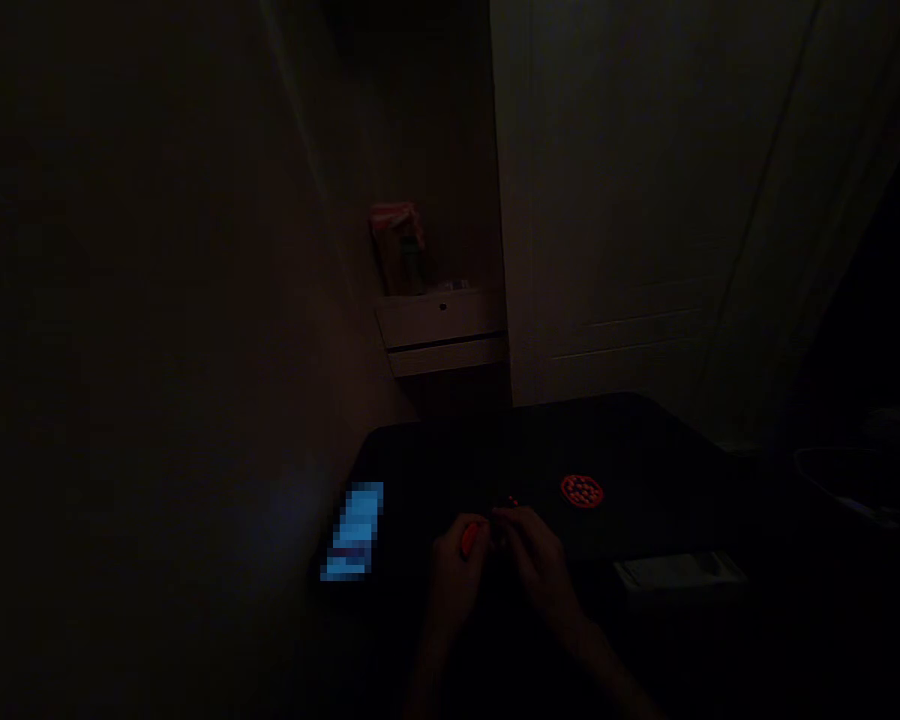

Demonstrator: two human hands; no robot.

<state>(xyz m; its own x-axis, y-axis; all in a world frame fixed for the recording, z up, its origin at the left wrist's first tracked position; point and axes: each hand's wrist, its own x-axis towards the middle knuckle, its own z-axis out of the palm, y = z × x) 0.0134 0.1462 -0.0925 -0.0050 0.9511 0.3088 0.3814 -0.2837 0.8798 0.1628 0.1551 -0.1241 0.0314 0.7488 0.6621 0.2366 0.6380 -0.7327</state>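
Note:
In a very dark room, both my hands are close together over a black table (pixel 450 450). My left hand (pixel 456 560) is closed around a small orange-red object (pixel 469 540) with a rounded outline; its kind is too dim to tell. The fingers of my right hand (pixel 536 550) are pinched near the left fingertips, and what they hold, if anything, is lost in shadow. Just beyond the right fingers lie a few tiny red bits (pixel 513 501). Farther right on the table is a flat, round red piece (pixel 582 491) with a patterned surface.
A glowing, blurred blue screen (pixel 356 530) lies at the table's left edge. At the front right is a pale, shallow box (pixel 679 572). Behind stand a small drawer unit (pixel 446 325) with a red-topped package (pixel 397 245) on it and a large pale door (pixel 615 200).

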